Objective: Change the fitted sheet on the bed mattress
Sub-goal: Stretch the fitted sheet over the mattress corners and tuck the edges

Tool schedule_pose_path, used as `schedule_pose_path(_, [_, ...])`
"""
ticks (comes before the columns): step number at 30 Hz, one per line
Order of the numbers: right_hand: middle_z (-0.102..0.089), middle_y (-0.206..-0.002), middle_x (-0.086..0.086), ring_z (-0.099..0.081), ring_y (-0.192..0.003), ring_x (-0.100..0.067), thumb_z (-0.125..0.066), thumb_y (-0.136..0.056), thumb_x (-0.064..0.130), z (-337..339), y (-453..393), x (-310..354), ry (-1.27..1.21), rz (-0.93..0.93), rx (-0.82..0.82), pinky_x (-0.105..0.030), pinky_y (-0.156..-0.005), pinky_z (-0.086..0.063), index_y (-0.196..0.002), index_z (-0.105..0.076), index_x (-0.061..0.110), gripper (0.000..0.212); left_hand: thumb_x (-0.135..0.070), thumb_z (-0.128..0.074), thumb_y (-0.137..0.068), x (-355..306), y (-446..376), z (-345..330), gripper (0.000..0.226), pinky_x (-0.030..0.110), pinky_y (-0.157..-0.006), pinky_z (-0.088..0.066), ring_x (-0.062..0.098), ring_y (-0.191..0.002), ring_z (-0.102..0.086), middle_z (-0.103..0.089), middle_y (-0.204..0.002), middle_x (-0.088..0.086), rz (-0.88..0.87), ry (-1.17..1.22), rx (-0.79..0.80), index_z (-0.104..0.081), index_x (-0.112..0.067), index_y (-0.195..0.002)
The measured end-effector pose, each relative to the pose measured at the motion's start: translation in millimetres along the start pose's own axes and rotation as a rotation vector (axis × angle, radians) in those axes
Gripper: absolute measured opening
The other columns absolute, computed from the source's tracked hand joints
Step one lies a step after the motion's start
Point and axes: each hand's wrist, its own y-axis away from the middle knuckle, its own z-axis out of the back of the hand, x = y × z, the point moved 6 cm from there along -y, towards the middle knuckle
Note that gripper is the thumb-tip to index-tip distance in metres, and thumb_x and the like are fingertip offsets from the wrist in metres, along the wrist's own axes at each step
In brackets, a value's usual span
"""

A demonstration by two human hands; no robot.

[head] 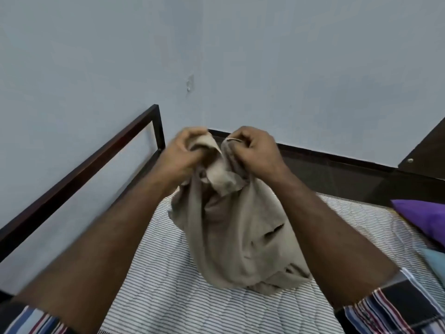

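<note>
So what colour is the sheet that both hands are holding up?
Plain beige-tan, no pattern; the sheet shows clearly in the head view.

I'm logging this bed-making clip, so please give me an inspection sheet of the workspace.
Surface: bare striped quilted mattress, no sheet fitted.
Job's things: bunched beige fabric sheet, top lifted, bottom resting on the mattress.
Clutter: purple pillow and light blue cloth at right edge.
Hands: left hand and right hand both grip the sheet's top.
Cables: nothing seen.
Surroundings: dark metal bed frame, pale blue wall.
</note>
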Motion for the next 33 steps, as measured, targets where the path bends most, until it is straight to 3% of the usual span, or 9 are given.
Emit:
schedule_pose_path(4, [-0.069,-0.073,0.010,-0.061,-0.067,-0.003,-0.074,-0.080,0.021,-15.4,-3.3,8.3,-0.144,0.016,0.042,-0.023,-0.065,-0.048,-0.082,-0.072,0.021,0.003,-0.005,-0.063,-0.090,2.2,4.4,-29.0,0.010,0.025,-0.058,-0.042,0.003,-0.062,-0.054,-0.064,-0.064,-0.005,-0.037,-0.219,0.221,-0.064,-0.007,-0.081])
schedule_pose_path(6, [-0.060,-0.065,0.001,-0.051,-0.056,-0.010,-0.077,-0.081,0.020,-16.3,1.7,-9.8,-0.328,-0.077,0.085,-0.026,-0.053,-0.042,-0.082,-0.067,0.016,0.010,-0.013,-0.065,-0.087,4.5,0.2,-14.0,0.012,0.031,-0.066,-0.044,0.012,-0.071,-0.060,-0.070,-0.074,0.014,-0.030,-0.157,0.170,-0.072,-0.004,-0.084])
schedule_pose_path(9, [-0.057,-0.068,-0.012,-0.050,-0.054,-0.016,-0.069,-0.090,0.003,-36.5,24.5,-32.2,-0.478,-0.148,0.333,-0.022,-0.044,-0.033,-0.091,-0.063,0.003,0.006,-0.011,-0.064,-0.082,-1.1,0.7,-3.5,0.017,0.031,-0.081,-0.051,0.016,-0.088,-0.068,-0.075,-0.092,0.012,-0.038,-0.027,0.152,-0.079,-0.014,-0.090])
schedule_pose_path(12, [-0.060,-0.070,-0.005,-0.055,-0.059,-0.004,-0.060,-0.086,-0.015,-58.3,42.2,-44.6,-0.383,-0.137,0.486,-0.018,-0.053,-0.041,-0.086,-0.063,-0.008,0.007,-0.012,-0.062,-0.078,-6.2,3.7,-5.1,0.022,0.026,-0.083,-0.053,0.012,-0.089,-0.069,-0.076,-0.090,0.000,-0.048,0.058,0.141,-0.080,-0.024,-0.082])
schedule_pose_path(15, [-0.064,-0.066,0.011,-0.059,-0.063,-0.003,-0.065,-0.076,0.005,-79.0,45.3,-66.7,-0.113,-0.103,0.539,-0.030,-0.062,-0.047,-0.071,-0.066,0.021,0.017,-0.006,-0.059,-0.087,-9.7,8.5,-3.0,0.029,0.025,-0.082,-0.055,0.012,-0.093,-0.070,-0.077,-0.096,0.000,-0.026,0.134,0.156,-0.081,-0.024,-0.085])
schedule_pose_path(22, [-0.070,-0.085,0.000,-0.065,-0.087,-0.024,-0.059,-0.086,0.029,-129.2,84.5,-139.4,0.356,-0.224,0.655,-0.032,-0.069,-0.047,-0.066,-0.056,0.024,0.021,0.003,-0.038,-0.099,-17.7,21.3,13.4,0.054,0.018,-0.070,-0.055,0.006,-0.078,-0.068,-0.075,-0.084,-0.004,0.008,0.251,0.097,-0.080,-0.018,-0.072])
schedule_pose_path(25, [-0.072,-0.098,-0.007,-0.066,-0.098,-0.031,-0.055,-0.084,0.023,-108.4,82.2,-168.1,0.514,-0.341,0.521,-0.034,-0.075,-0.049,-0.086,-0.062,0.019,0.009,0.001,-0.040,-0.098,-13.2,26.6,27.8,0.049,0.020,-0.079,-0.054,0.008,-0.086,-0.069,-0.075,-0.086,-0.003,0.000,0.333,0.015,-0.080,-0.017,-0.075])
schedule_pose_path(31, [-0.071,-0.113,-0.008,-0.063,-0.106,-0.033,-0.049,-0.078,0.006,41.3,52.0,-147.4,0.237,-0.440,-0.381,-0.036,-0.089,-0.049,-0.118,-0.066,0.024,0.047,-0.013,-0.044,-0.099,2.2,14.9,43.6,0.034,0.026,-0.097,-0.053,0.015,-0.105,-0.066,-0.073,-0.101,0.001,0.084,0.635,-0.076,-0.078,-0.015,-0.095])
schedule_pose_path(33, [-0.070,-0.111,-0.017,-0.063,-0.105,-0.038,-0.046,-0.082,0.007,60.9,50.5,-148.5,0.257,-0.492,-0.356,-0.038,-0.090,-0.049,-0.117,-0.066,0.020,0.042,-0.015,-0.049,-0.097,5.6,2.5,45.9,0.027,0.032,-0.104,-0.049,0.019,-0.112,-0.063,-0.069,-0.111,0.005,0.130,0.634,-0.101,-0.072,-0.012,-0.110])
